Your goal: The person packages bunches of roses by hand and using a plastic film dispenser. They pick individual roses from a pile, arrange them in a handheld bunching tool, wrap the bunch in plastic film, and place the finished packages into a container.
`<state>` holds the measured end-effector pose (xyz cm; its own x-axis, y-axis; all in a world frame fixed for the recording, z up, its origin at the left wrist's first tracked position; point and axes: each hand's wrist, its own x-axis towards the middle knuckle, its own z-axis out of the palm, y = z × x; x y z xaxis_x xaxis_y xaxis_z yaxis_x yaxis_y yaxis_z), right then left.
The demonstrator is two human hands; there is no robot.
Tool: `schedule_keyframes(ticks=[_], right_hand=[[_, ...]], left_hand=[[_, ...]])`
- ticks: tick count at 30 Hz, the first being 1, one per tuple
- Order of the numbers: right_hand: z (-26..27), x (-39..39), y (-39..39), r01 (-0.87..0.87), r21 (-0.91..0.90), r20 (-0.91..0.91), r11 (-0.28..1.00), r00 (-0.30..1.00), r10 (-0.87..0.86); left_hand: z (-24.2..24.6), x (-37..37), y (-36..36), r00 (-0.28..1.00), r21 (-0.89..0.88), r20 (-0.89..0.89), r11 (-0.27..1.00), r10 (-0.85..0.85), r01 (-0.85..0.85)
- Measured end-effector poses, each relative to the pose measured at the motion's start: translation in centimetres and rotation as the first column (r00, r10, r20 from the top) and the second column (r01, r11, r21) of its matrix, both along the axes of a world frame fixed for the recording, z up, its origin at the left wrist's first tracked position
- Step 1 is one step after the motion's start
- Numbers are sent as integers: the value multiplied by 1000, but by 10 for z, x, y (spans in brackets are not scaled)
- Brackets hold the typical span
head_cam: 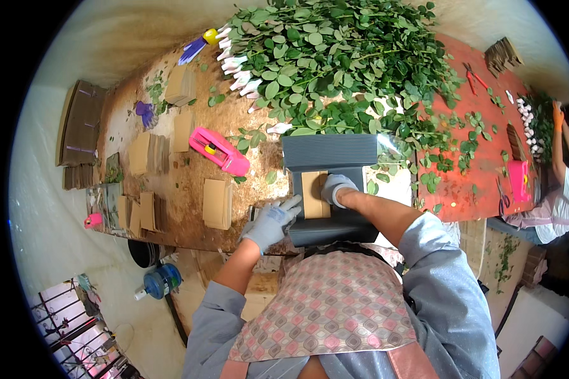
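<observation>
Before me stands a black ridged trough-shaped holder [330, 154] with raised near and far sides. A flat piece of brown cardboard [315, 195] lies in it. My right hand [338, 187], in a pale grey glove, rests at the cardboard's right edge; its fingertips are hidden. My left hand [274, 222], gloved alike, has its fingers apart at the holder's left edge and seems to hold nothing. Just left of it sits a stack of cardboard pieces [217, 203]. A pink tape dispenser [220, 151] lies beyond that stack.
Leafy stems [341, 61] with white-wrapped heads [241, 80] pile up at the back. More cardboard stacks [144, 154] stand left. Red-handled pruners [472, 79], scissors [503, 196] and another pink dispenser [518, 180] lie on the red tabletop [479, 189]. Another person's orange-gloved hand [557, 116] shows far right.
</observation>
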<state>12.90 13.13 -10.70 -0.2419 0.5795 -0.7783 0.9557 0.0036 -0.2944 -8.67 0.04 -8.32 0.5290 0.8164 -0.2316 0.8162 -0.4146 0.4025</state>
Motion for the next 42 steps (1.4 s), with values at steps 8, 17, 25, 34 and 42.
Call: schedule_keyframes(ticks=[8,17,25,34,42], right_hand=[[19,-3,-6,-201,221,3,954,979,206],[19,0,-26,-549,633,55,546,736,675],[160,-17,75,-49,750,-509,659,593,624],[45,-6,270,-290,789,57,541,912,405],[37,19,248,-697,684,469,217,648,600]], left_hand=[[5,28,40,988,-179,70,976,136,-121],[7,38,46,983,-278,-134,947,127,-160],[15,41,42,964,-409,-233,887,126,-214],[14,37,44,971,-422,-223,890,83,-173],[22,42,47,967,-439,-239,878,92,-192]])
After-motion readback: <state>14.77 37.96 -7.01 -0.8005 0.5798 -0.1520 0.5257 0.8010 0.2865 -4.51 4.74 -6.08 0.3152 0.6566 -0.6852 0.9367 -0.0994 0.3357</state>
